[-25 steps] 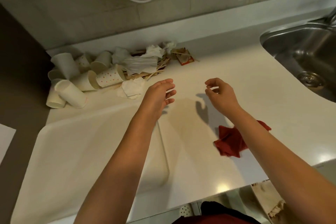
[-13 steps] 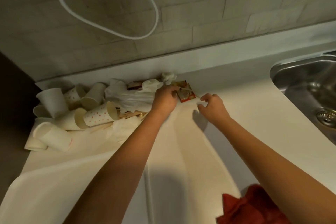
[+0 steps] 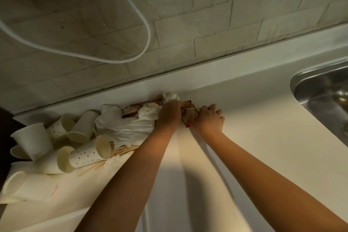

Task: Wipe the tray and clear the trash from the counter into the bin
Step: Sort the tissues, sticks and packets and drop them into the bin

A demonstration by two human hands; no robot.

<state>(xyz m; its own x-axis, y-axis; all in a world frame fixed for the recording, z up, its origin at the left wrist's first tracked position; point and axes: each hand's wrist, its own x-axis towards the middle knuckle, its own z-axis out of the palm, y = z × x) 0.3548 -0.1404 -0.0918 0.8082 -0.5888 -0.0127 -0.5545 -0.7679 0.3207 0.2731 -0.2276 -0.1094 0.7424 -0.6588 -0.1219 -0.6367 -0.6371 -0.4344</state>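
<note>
A heap of trash lies at the back of the white counter (image 3: 263, 137): crumpled white napkins (image 3: 128, 128), several paper cups (image 3: 82, 154), some dotted, wooden sticks (image 3: 122, 151) and red-orange wrappers (image 3: 191, 116). My left hand (image 3: 169, 114) reaches into the right end of the heap, fingers curled over napkin and wrapper. My right hand (image 3: 209, 118) sits just beside it, fingers curled round the wrapper and a thin stick. The white tray (image 3: 56, 218) shows only at the lower left.
A steel sink (image 3: 323, 96) is sunk into the counter at the right. A brick wall with a hanging white hose (image 3: 146, 30) rises behind the counter. Dark floor drops off past the counter's left edge.
Both hands went from hovering open over mid-counter to the back, and now grip the wrappers at the heap's right end. The view tilted up, so the red cloth dropped out of sight.
</note>
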